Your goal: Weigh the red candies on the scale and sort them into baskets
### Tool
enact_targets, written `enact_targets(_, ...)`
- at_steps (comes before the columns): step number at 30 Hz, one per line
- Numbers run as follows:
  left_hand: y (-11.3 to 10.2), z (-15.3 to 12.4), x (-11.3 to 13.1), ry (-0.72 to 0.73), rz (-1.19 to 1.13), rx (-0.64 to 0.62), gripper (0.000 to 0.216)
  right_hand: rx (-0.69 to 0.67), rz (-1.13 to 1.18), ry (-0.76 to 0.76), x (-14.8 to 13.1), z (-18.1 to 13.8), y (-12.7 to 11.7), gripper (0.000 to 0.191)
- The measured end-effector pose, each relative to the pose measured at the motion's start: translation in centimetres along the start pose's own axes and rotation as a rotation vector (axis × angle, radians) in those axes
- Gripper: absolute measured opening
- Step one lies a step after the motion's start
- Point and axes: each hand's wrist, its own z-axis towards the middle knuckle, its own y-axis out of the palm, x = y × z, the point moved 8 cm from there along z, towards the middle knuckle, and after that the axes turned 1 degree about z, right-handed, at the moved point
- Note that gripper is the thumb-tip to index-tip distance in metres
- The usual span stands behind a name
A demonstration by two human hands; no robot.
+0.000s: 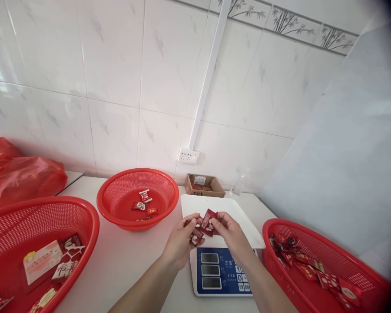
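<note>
Left hand (pixel 179 241) is pinching red packets (pixel 196 237), right hand (pixel 230 232) is pinching another packet (pixel 209 220); all are hovering over the near-left corner of the scale pan (pixel 230 211). Middle basket (pixel 115 198) is sitting near the far edge of the worktop (pixel 127 261), box (pixel 211 192) behind the pan.

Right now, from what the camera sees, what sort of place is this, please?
Probably a small weighing or packing area in a shop or workshop, though the view cannot settle which. A digital scale stands on a white table, with red baskets holding wrapped packets on both sides.
</note>
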Motion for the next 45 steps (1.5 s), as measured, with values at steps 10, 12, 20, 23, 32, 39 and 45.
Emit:
enact_targets(10, -1.6, 0.5, 1.6, 0.028, -0.125, 0.144, 0.016, 0.140, -0.203, 0.142, 2.7, 1.0, -5.4, 0.032)
enact_targets(12, -1.6, 0.4, 1.9, 0.038, -0.136, 0.150, 0.014, 0.089, -0.260, 0.155, 2.9, 1.0, -5.1, 0.030)
enact_targets(20, -1.6, -0.1, 3.1, 0.072, -0.159, 0.151, 0.013, -0.014, -0.270, 0.090, 4.8, 2.1, -2.7, 0.047)
enact_targets(23, -1.6, -0.1, 3.4, 0.082, -0.163, 0.138, 0.012, -0.042, -0.299, -0.008, 4.3, 2.4, -1.7, 0.048)
enact_targets(32, -1.5, -0.4, 4.1, 0.101, -0.192, 0.114, 0.010, -0.170, -0.571, -0.215, 2.7, 1.7, 1.3, 0.031)
enact_targets(39, -1.3, -0.5, 4.2, 0.100, -0.199, 0.106, 0.009, -0.183, -0.735, -0.244, 3.1, 2.8, 1.8, 0.032)
enact_targets(45, -1.0, -0.6, 4.1, 0.100, -0.185, 0.100, 0.026, -0.188, -0.852, -0.243, 3.5, 5.9, 1.9, 0.045)
